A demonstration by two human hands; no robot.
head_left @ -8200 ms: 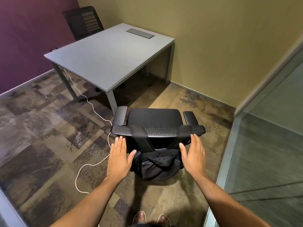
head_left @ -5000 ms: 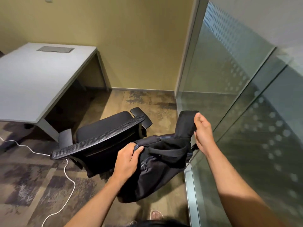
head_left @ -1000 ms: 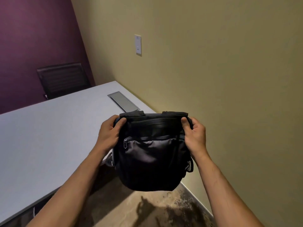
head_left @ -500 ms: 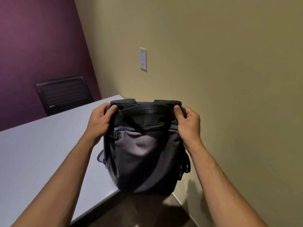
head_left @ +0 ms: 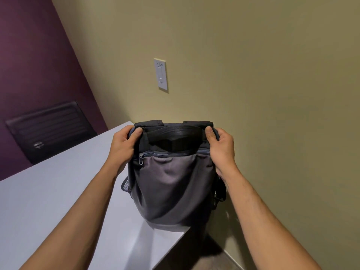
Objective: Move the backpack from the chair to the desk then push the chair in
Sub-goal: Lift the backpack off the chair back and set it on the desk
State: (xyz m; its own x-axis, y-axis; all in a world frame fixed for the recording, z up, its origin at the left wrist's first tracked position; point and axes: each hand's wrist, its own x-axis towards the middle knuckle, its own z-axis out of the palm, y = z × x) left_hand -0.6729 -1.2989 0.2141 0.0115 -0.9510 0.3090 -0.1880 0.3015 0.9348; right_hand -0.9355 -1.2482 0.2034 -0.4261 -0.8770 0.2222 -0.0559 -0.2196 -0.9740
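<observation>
Gripping the backpack [head_left: 171,184] between them, both hands' fingers [head_left: 136,131] clamp its top corners, base seemingly touching the tabletop [head_left: 48,201].

Dark grey backpack [head_left: 171,184], pale grey desk [head_left: 48,201]

The backpack [head_left: 171,184] is soft woven cloth, its front panel a dark grey with a faint sheen that creases in loose folds, its top band blacker and matt, with a ribbed black handle [head_left: 175,133] and a small metal zip pull [head_left: 140,159]. Mesh shows at its side pocket [head_left: 126,185]. The bench [head_left: 48,207] has a smooth, pale grey, matt top. The wall [head_left: 253,75] is flat matt paint; its switch plate [head_left: 161,75] is smooth plastic.
</observation>
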